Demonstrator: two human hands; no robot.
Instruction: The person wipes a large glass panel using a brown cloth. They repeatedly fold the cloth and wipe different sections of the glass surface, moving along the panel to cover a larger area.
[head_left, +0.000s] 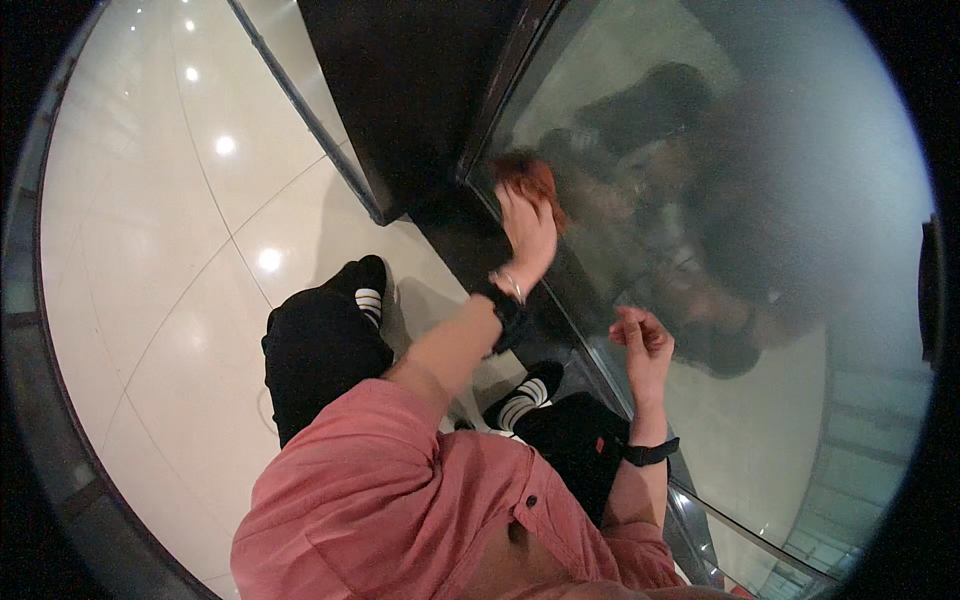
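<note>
My left hand (529, 217) is pressed around a reddish-orange cloth (534, 176), which lies against a large glass pane (750, 292) near its dark-framed corner. Motion blurs the cloth and fingers slightly, and the hand covers part of the cloth. Lower down and to the right, my right hand (646, 335) is raised beside the same pane with its fingers loosely curled. I see nothing in it; whether it touches the glass is unclear. A dim reflection of a body and arms shows in the pane.
A dark panel (405, 90) stands beside the glass, with a dark metal edge strip (300, 105) to its left. Glossy cream floor tiles (150, 247) spread out on the left. A black base ledge (480, 247) runs along the pane's foot, near my black shoes (371, 271).
</note>
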